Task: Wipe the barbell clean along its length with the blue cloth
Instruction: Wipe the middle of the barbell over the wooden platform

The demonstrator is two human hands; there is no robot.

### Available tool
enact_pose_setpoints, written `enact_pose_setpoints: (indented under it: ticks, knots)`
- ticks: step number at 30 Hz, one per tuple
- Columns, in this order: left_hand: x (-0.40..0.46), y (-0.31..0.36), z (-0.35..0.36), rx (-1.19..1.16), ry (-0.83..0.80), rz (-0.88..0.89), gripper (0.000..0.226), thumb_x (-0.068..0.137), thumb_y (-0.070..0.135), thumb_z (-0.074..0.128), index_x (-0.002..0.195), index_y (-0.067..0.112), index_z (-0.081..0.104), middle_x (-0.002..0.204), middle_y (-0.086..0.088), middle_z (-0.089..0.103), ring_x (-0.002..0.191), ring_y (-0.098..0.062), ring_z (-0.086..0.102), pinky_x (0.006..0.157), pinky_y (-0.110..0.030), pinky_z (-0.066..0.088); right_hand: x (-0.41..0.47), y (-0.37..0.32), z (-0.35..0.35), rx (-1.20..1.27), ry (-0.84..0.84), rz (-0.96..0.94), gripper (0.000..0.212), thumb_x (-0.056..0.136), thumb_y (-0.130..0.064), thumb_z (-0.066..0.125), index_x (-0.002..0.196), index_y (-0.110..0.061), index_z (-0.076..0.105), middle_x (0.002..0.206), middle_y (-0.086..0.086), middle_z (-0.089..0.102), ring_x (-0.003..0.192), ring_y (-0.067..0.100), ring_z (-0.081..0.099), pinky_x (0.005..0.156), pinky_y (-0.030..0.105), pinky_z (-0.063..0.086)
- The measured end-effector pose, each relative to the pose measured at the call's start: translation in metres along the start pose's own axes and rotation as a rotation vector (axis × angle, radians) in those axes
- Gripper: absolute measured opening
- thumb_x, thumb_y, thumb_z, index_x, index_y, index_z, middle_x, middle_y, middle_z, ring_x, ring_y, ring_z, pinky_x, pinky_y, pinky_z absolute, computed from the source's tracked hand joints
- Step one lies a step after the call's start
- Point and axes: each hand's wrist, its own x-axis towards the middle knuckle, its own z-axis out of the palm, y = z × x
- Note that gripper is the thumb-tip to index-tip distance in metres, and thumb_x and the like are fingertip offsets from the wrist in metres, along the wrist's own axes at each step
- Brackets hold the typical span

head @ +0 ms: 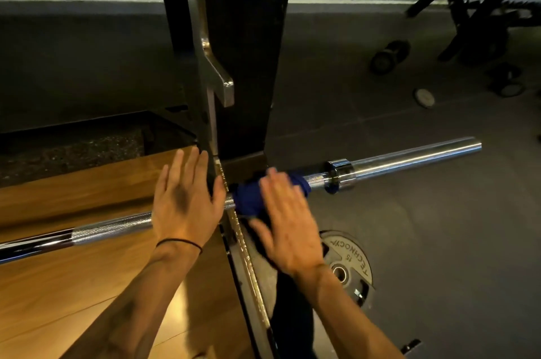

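Blue cloth [253, 197] sits bunched round the barbell [404, 161], just right of the rack upright [246, 65] and left of the chrome collar [339, 175]; I judge the wipe somewhere mid-bar, though nothing shows which stretches are already clean; the smooth sleeve to the right and the knurled shaft to the left both look bright. My right hand [288, 229] lies flat over the cloth with fingers straight, blurred, so I cannot tell how firmly it presses; my left hand [183, 206] is spread with fingers straight in front of the knurled steel, and whether it touches the bar I cannot tell. Below, a grey weight plate [349, 263] lies on dark rubber flooring; warm wooden boards [73, 285] run under the left arm.
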Motion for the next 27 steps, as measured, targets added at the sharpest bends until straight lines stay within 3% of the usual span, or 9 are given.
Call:
enact_pose_setpoints:
  ticks: [2,4,6,8,13,17,20,24,27]
  knots:
    - [0.002,0.001,-0.001,0.026,-0.027,-0.008,0.063,0.100,0.051,0.026,0.151,0.014,0.030,0.159,-0.007,0.028,0.148,-0.025,0.019,0.118,-0.047,0.026,0.004,0.017,-0.005,0.042,0.102,0.415,0.073,0.105,-0.055,0.021,0.163,-0.013,0.003,0.171,0.004,-0.007,0.158,0.020,-0.009,0.128,0.048,0.012]
    - [0.004,0.002,0.001,0.054,-0.053,-0.025,0.067,0.100,0.055,0.018,0.154,0.016,0.021,0.161,-0.007,0.023,0.149,-0.026,0.017,0.119,-0.046,0.022,0.012,-0.006,-0.005,0.195,0.144,0.564,0.075,0.105,-0.055,0.018,0.162,-0.009,0.003,0.171,0.008,-0.008,0.158,0.022,-0.010,0.127,0.050,0.012]
    - [0.003,0.002,0.002,0.075,-0.055,-0.036,0.069,0.100,0.057,0.013,0.155,0.015,0.018,0.162,-0.007,0.021,0.150,-0.025,0.015,0.120,-0.047,0.021,0.014,-0.043,-0.002,0.285,0.103,0.344,0.078,0.106,-0.059,0.020,0.163,-0.007,0.007,0.171,0.012,-0.003,0.158,0.023,-0.007,0.128,0.049,0.007]
    - [0.001,0.001,0.001,0.088,-0.052,-0.021,0.072,0.099,0.058,0.008,0.155,0.014,0.014,0.163,-0.008,0.016,0.150,-0.026,0.013,0.120,-0.048,0.019,0.011,-0.042,0.001,0.138,0.042,0.133,0.081,0.104,-0.065,0.018,0.163,-0.011,0.008,0.172,0.008,-0.002,0.158,0.021,-0.009,0.128,0.045,0.003]
    - [-0.004,-0.003,-0.004,-0.006,-0.110,0.117,0.076,0.096,0.064,0.001,0.155,0.016,0.002,0.163,-0.006,0.000,0.151,-0.022,-0.002,0.123,-0.044,0.008,0.014,-0.003,0.004,0.248,0.202,0.482,0.072,0.104,-0.060,0.016,0.162,-0.016,0.016,0.171,0.000,0.004,0.158,0.019,-0.008,0.128,0.050,0.006]
    - [-0.015,-0.004,-0.009,-0.075,-0.170,0.167,0.076,0.096,0.066,0.005,0.155,0.019,-0.006,0.163,-0.004,-0.014,0.149,-0.018,-0.015,0.124,-0.041,0.000,0.018,-0.046,-0.001,0.249,0.148,0.179,0.055,0.107,-0.036,0.025,0.150,-0.010,0.046,0.161,0.007,0.036,0.155,0.027,0.016,0.125,0.051,0.013]
    - [-0.032,0.003,-0.020,-0.095,-0.155,0.142,0.078,0.094,0.067,0.004,0.156,0.021,-0.005,0.163,-0.001,-0.014,0.150,-0.016,-0.015,0.124,-0.040,0.000,0.018,-0.050,-0.030,0.584,-0.017,0.175,0.048,0.110,-0.039,0.032,0.148,-0.018,0.051,0.157,-0.001,0.044,0.154,0.009,0.019,0.129,0.035,0.005]
    - [-0.052,0.024,-0.059,-0.142,-0.133,0.126,0.077,0.096,0.065,0.016,0.157,0.022,-0.004,0.164,0.002,-0.013,0.150,-0.015,-0.014,0.123,-0.035,-0.002,-0.002,-0.029,-0.082,1.005,-0.055,0.352,0.031,0.108,-0.035,0.047,0.136,-0.032,0.061,0.138,-0.003,0.064,0.133,0.008,0.053,0.118,0.036,0.036]
    - [-0.066,0.042,-0.088,-0.133,-0.111,0.120,0.076,0.096,0.062,0.021,0.157,0.023,-0.001,0.164,0.002,-0.010,0.150,-0.015,-0.011,0.123,-0.036,0.001,-0.027,-0.015,-0.118,1.186,0.036,0.411,0.031,0.109,-0.028,0.047,0.135,-0.025,0.063,0.126,-0.006,0.070,0.122,0.006,0.062,0.109,0.027,0.045]
